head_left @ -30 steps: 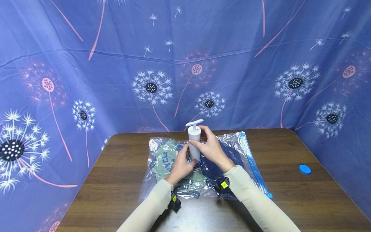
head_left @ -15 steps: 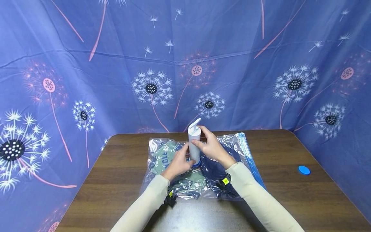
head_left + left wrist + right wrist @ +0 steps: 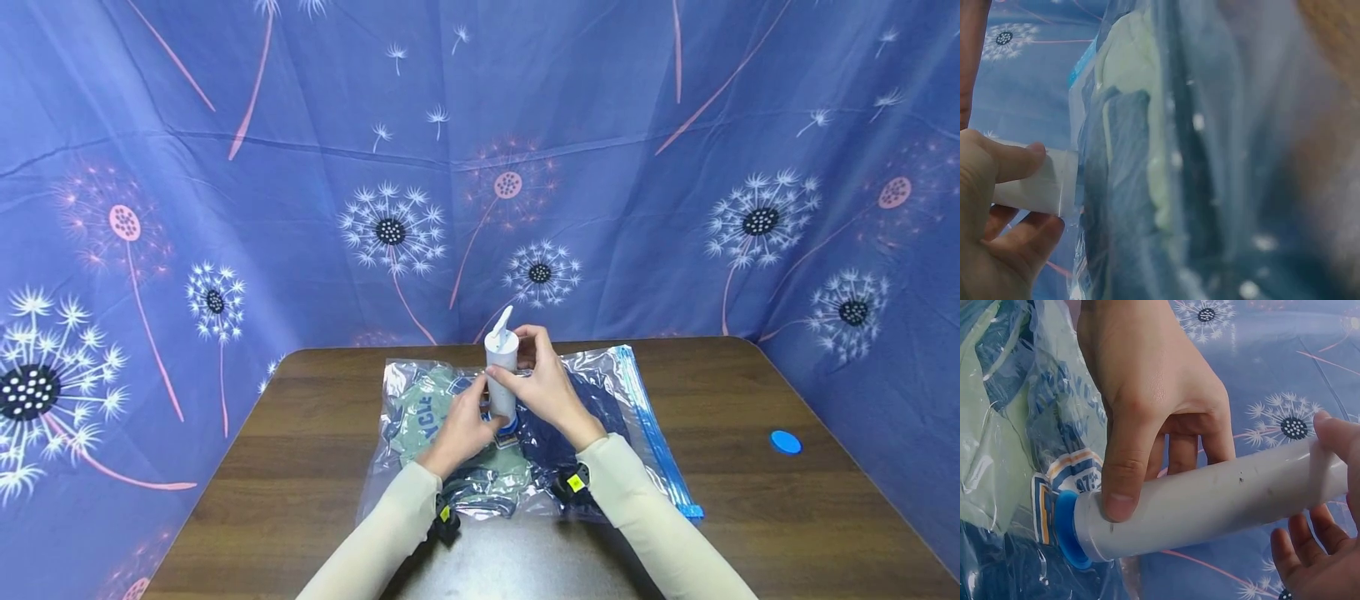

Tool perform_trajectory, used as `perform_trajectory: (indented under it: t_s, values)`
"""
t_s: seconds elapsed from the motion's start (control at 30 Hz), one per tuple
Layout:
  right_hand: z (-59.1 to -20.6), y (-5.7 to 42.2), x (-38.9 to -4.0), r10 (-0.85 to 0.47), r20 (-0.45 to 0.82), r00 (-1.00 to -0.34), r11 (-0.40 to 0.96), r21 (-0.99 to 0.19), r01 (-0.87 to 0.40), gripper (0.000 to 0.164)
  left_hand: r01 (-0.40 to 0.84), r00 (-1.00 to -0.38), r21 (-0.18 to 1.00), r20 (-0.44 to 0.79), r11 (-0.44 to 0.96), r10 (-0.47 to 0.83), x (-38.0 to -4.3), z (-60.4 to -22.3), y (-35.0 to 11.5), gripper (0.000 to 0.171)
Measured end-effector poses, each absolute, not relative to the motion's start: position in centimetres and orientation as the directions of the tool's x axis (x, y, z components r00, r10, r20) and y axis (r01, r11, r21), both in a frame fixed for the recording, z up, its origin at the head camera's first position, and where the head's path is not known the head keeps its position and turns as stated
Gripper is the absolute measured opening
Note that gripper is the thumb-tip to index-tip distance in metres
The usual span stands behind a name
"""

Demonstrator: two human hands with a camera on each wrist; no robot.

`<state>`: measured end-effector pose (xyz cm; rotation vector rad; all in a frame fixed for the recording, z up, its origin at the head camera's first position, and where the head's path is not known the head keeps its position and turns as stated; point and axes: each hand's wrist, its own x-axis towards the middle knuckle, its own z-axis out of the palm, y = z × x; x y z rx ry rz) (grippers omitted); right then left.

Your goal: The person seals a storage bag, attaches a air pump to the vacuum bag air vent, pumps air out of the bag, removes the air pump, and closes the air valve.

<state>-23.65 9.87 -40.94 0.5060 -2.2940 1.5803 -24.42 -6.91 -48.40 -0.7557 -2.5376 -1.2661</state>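
Observation:
A white hand pump (image 3: 502, 404) stands upright on a clear vacuum storage bag (image 3: 375, 467) with clothes inside. My left hand (image 3: 463, 433) grips the pump's lower end, thumb on the near side and fingers behind. Higher on the barrel, my right hand (image 3: 551, 387) holds it between thumb and fingers. In the right wrist view, the pump's base sits against a blue valve ring (image 3: 1069, 531) on the bag. A T-shaped handle (image 3: 500, 325) tops the pump. Through the plastic show a green shirt (image 3: 420, 408) and a navy garment (image 3: 540, 442).
A blue round cap (image 3: 785, 442) lies on the brown wooden table (image 3: 750, 500), right of the bag. The bag's blue zip strip (image 3: 656, 425) runs along its right side. Behind the table hangs a blue cloth (image 3: 637, 208) with dandelion prints.
The pump's handle has turned from lying sideways to pointing away from me, as the barrel twists. Both hands stay on the pump with small shifts. The bag keeps its place.

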Motion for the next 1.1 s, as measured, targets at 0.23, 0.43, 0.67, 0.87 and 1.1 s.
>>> perform_trajectory:
  t_s: [0.23,0.43,0.67,0.87,1.1]
  values:
    - [-41.37,9.67,-23.51,-0.105,0.453,-0.885,0.337,-0.821,-0.461,0.065,0.517,-0.856,0.692,0.401,0.504,0.328,-24.0,-48.95,-6.73,0.071]
    - [-41.2,9.68,-23.54,-0.132,0.454,-0.881,0.298,-0.83,-0.472,0.064,0.517,-0.852,0.723,0.38,0.459,0.361,-24.22,-49.09,-7.05,0.074]
    - [-40.85,9.77,-23.7,-0.203,0.458,-0.865,0.253,-0.829,-0.498,0.058,0.52,-0.842,0.744,0.363,0.42,0.4,-24.75,-48.85,-7.57,0.077]
    - [-41.0,10.13,-23.9,-0.247,0.468,-0.848,0.244,-0.817,-0.522,0.057,0.509,-0.843,0.76,0.347,0.403,0.411,-24.78,-48.79,-7.55,0.079]
    - [-40.88,10.32,-23.66,-0.259,0.451,-0.854,0.25,-0.823,-0.511,0.058,0.525,-0.843,0.739,0.383,0.421,0.378,-24.63,-48.69,-7.19,0.075]
